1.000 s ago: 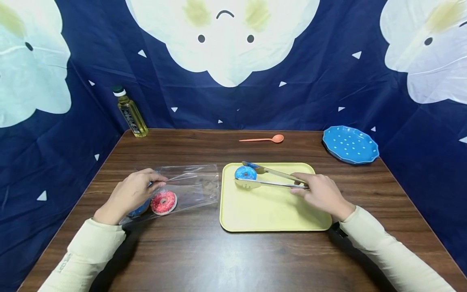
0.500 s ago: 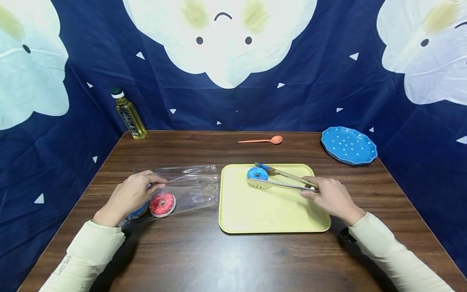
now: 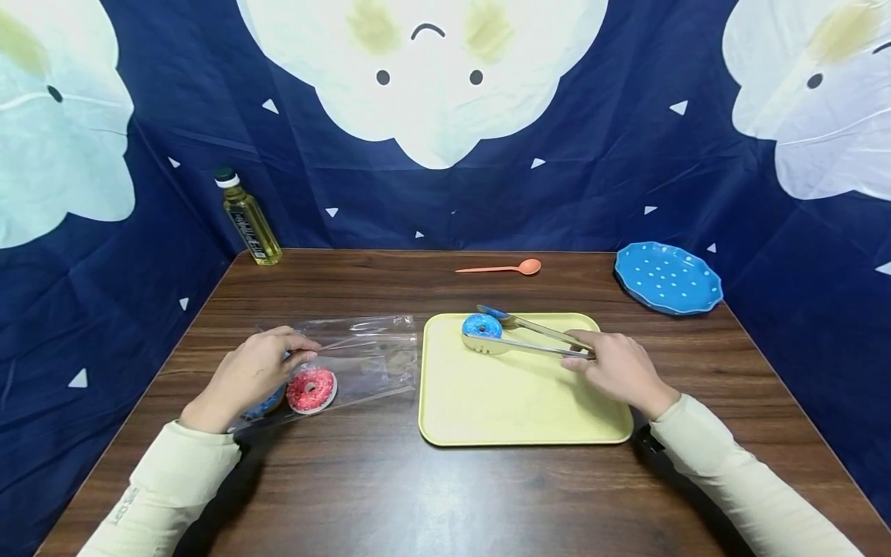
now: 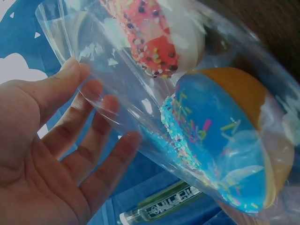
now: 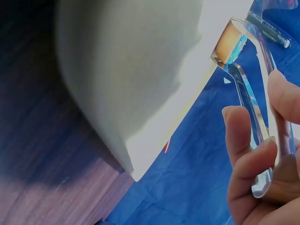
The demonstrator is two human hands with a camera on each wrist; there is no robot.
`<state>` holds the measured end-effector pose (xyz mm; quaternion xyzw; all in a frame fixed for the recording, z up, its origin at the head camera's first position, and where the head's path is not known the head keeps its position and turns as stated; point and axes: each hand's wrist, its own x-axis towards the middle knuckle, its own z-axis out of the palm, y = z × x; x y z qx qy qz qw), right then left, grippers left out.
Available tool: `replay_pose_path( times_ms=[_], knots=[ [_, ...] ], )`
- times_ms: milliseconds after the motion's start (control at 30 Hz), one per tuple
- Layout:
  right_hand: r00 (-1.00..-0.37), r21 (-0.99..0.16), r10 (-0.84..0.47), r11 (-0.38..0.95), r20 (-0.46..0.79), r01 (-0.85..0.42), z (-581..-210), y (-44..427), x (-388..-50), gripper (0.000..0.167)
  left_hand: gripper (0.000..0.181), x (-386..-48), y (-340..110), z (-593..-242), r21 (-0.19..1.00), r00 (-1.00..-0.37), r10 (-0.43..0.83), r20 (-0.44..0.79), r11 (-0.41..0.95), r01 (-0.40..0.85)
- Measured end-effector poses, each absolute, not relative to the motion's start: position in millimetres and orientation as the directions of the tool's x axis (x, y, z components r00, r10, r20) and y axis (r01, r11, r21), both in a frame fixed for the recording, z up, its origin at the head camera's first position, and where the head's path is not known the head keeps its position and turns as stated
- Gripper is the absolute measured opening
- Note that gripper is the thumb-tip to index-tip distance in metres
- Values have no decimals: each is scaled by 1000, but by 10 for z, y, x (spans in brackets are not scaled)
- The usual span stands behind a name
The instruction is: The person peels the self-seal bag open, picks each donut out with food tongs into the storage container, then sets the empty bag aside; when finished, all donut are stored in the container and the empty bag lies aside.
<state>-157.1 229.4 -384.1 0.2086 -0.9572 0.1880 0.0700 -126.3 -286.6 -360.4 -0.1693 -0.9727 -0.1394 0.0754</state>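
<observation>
My left hand (image 3: 254, 375) pinches the edge of a clear plastic bag (image 3: 369, 363) between thumb and finger. Inside the bag lie a pink sprinkled donut (image 3: 311, 388) and a blue donut (image 4: 225, 140), the latter partly hidden by the hand in the head view. My right hand (image 3: 619, 367) holds metal tongs (image 3: 543, 340) by their arms. Between the tong ends sits another blue donut (image 3: 482, 328), over the far left part of a pale yellow tray (image 3: 529, 402). The right wrist view shows this donut (image 5: 228, 44) on edge between the tong heads.
An orange spoon (image 3: 497, 268) lies near the table's far edge. At the back left stands an oil bottle (image 3: 252, 224), and a blue dotted plate (image 3: 668, 278) is at the back right. Dark blue cloth (image 3: 445, 205) surrounds the wooden table (image 3: 348, 495).
The tongs and the blue donut between them first shifted right over the tray, then slightly back left. My left hand and the bag have stayed in place.
</observation>
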Motion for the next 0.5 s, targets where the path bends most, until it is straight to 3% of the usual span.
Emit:
replay_pose_path(
  times_ms=[500],
  knots=[
    [-909, -342, -361, 844, 208, -413, -3816, 2278, -1572, 45, 17, -1247, -2882, -3608, 246, -938, 299, 176, 909, 336]
  ],
)
